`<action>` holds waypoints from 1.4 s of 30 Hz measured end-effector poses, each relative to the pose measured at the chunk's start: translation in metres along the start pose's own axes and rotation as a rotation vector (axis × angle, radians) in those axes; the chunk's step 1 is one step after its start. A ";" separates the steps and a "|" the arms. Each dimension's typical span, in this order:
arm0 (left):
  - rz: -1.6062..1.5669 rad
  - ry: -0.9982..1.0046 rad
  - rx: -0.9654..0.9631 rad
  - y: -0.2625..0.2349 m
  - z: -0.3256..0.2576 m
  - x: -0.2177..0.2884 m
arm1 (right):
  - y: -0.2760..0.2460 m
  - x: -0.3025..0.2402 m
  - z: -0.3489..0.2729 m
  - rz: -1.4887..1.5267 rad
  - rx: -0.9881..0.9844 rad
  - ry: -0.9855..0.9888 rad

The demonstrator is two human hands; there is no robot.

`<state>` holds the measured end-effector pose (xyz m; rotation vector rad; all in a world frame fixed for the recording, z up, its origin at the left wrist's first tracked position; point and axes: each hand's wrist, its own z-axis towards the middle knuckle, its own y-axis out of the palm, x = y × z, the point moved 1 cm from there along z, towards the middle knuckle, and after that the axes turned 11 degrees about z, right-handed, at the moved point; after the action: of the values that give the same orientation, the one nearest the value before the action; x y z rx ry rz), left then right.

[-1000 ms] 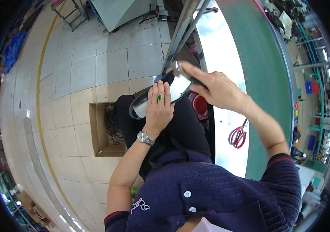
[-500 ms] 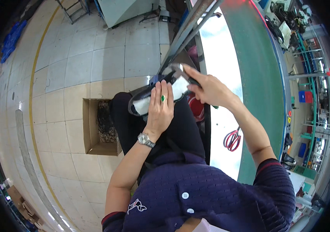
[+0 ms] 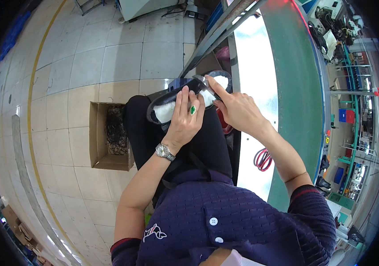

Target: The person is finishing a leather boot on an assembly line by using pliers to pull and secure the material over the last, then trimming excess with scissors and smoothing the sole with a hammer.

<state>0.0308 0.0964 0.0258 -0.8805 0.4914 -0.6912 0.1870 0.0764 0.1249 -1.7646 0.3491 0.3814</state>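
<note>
Across my lap lies a long shoe-shaped piece [image 3: 165,112] with a black rim and a white inner surface; it looks like a shoe bottom. My left hand [image 3: 185,117] lies over its middle and holds it, fingers pressed on it and thumb hidden. At its far right part my right hand [image 3: 238,106] is closed round a hand tool [image 3: 202,80] with a curved metal head. Most of the tool's handle is hidden in my palm, and its exact kind is unclear.
An open cardboard box [image 3: 92,137] with dark stringy material stands on the floor at my left. To my right runs a green conveyor belt [image 3: 298,102] beside a white ledge [image 3: 260,137] bearing a red-and-black cable coil [image 3: 263,159]. A metal post [image 3: 214,37] slants beyond my knees.
My right hand and tool have shifted slightly, uncovering more of the piece's white far right end. My left fingers have spread and moved a little to the right. The whole view has shifted slightly.
</note>
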 end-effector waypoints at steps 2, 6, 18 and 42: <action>-0.078 -0.028 0.020 -0.003 -0.002 -0.001 | -0.013 -0.021 -0.005 0.040 0.089 -0.104; -0.305 -0.208 0.011 -0.006 0.003 0.004 | 0.032 -0.007 -0.013 0.063 0.118 0.013; -0.055 -0.234 -0.184 -0.034 -0.023 -0.011 | 0.012 -0.046 -0.005 0.018 -0.015 -0.063; -1.200 -1.063 -0.352 -0.101 -0.103 -0.004 | 0.011 -0.029 -0.061 0.591 -0.294 0.355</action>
<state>-0.0730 -0.0001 0.0526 -1.7155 -1.0008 -1.0665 0.1604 0.0155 0.1406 -1.9972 1.1280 0.5563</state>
